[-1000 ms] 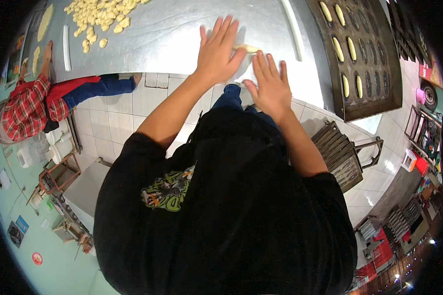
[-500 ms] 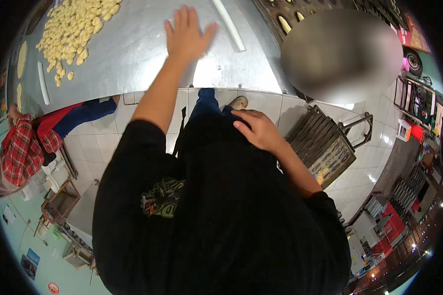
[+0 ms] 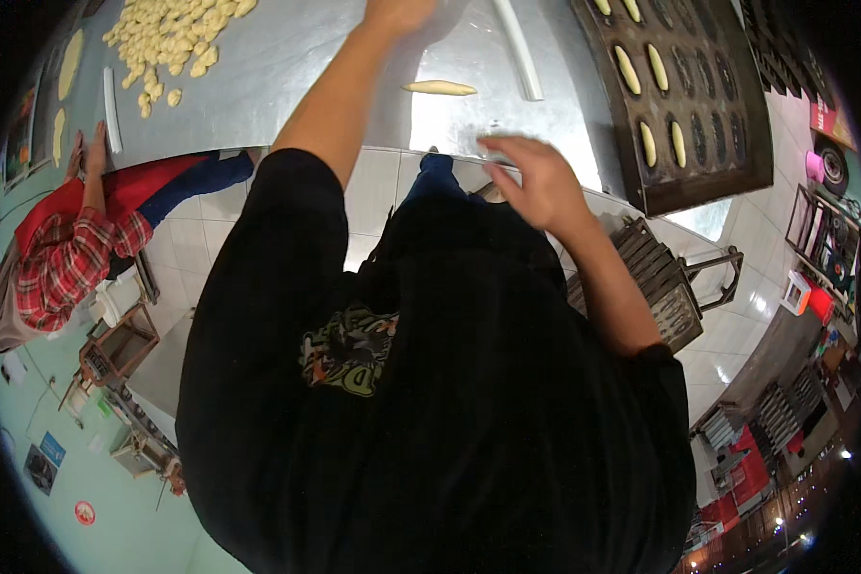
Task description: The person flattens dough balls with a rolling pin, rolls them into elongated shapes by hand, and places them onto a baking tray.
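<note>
My left hand [image 3: 399, 13] reaches far across the metal table [image 3: 287, 86]; the top edge of the head view cuts off its fingers, so their pose is hidden. A thin, tapered dough strip [image 3: 439, 87] lies on the tabletop, nearer to me than that hand. By the table's near edge hovers my right hand [image 3: 540, 185], open, thumb apart from the fingers and nothing in it. To the right of the strip lies a white rod [image 3: 518, 53]. Many small dough lumps [image 3: 177, 38] are heaped at the far left.
A dark moulded baking tray [image 3: 631, 167] on the right holds several dough strips in its hollows. At the left, a person in a plaid shirt [image 3: 57, 273] works beside another white rod [image 3: 112, 110] and flat dough pieces. A slatted rack [image 3: 631, 253] stands below the table on the right.
My left hand has slid away from me to the top edge, and the dough strip now shows. My right hand has risen from my lap toward the table edge. The view has shifted.
</note>
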The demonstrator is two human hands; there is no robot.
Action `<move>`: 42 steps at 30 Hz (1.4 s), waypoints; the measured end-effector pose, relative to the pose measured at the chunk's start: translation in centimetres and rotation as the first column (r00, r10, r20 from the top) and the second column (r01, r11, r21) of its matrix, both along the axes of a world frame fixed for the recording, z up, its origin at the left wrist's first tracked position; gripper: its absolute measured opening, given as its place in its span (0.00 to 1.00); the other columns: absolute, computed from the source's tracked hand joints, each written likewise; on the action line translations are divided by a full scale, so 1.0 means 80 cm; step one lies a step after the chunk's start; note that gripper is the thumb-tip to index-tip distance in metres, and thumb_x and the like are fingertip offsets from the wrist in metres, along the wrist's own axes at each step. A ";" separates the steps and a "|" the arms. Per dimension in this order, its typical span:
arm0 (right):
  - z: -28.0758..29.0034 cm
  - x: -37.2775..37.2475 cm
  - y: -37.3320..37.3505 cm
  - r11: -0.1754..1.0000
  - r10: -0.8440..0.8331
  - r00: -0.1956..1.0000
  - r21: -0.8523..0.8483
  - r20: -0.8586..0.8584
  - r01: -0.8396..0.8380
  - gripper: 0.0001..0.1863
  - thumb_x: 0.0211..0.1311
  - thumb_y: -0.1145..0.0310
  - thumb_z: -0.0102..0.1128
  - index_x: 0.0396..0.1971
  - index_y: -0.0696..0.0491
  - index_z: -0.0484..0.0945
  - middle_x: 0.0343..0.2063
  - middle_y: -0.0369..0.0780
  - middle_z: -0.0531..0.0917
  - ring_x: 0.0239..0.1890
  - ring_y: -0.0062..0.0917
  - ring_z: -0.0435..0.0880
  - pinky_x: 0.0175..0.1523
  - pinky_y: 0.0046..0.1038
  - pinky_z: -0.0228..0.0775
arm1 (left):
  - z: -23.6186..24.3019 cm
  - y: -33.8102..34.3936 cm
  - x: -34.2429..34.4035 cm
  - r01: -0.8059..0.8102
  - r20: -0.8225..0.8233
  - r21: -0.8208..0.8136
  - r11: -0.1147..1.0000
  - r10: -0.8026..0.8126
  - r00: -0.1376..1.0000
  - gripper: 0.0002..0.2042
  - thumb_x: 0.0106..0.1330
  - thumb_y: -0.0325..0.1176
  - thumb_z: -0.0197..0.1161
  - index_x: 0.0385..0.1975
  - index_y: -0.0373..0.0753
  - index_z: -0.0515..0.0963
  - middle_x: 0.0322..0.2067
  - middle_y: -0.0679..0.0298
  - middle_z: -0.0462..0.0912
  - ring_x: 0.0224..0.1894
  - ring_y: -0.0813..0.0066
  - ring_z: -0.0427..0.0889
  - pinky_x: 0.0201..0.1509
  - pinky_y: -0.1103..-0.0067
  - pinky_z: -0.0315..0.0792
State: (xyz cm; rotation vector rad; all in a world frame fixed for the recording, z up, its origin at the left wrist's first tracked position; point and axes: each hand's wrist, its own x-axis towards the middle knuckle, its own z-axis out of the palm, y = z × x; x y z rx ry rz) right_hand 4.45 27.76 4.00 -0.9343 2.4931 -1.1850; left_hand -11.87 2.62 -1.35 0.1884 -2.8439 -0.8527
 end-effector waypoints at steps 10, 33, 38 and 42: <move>-0.019 -0.074 -0.073 0.956 -0.064 0.969 0.264 -0.238 0.128 0.11 0.53 0.69 0.67 0.38 0.49 0.81 0.34 0.36 0.81 0.38 0.33 0.81 0.45 0.34 0.74 | 0.013 -0.010 0.080 0.118 -0.323 0.028 0.993 -0.103 0.941 0.26 0.69 0.35 0.56 0.63 0.29 0.64 0.54 0.45 0.76 0.58 0.48 0.73 0.67 0.62 0.61; 0.000 -0.164 0.389 0.780 -0.327 0.935 0.519 -0.136 0.349 0.15 0.57 0.60 0.66 0.41 0.51 0.81 0.32 0.43 0.85 0.40 0.38 0.84 0.44 0.36 0.75 | 0.024 0.441 -0.046 0.848 -0.087 -0.181 0.498 -0.867 0.491 0.15 0.62 0.31 0.58 0.48 0.53 0.83 0.51 0.68 0.80 0.55 0.63 0.77 0.58 0.65 0.73; -0.013 -0.159 0.366 0.771 -0.431 0.901 0.494 -0.059 0.401 0.13 0.56 0.59 0.66 0.37 0.50 0.81 0.29 0.41 0.85 0.35 0.40 0.84 0.39 0.39 0.75 | 0.035 0.452 -0.044 0.864 0.174 -0.180 0.469 -0.850 0.498 0.10 0.65 0.33 0.59 0.45 0.48 0.82 0.44 0.68 0.80 0.51 0.64 0.78 0.56 0.68 0.73; 0.005 -0.160 0.364 0.786 -0.457 0.890 0.471 0.006 0.401 0.11 0.55 0.60 0.63 0.36 0.48 0.82 0.33 0.45 0.86 0.38 0.42 0.85 0.41 0.42 0.77 | 0.046 0.437 -0.039 0.862 0.098 -0.158 0.482 -0.861 0.499 0.09 0.64 0.33 0.60 0.42 0.45 0.82 0.43 0.67 0.79 0.50 0.64 0.78 0.53 0.67 0.73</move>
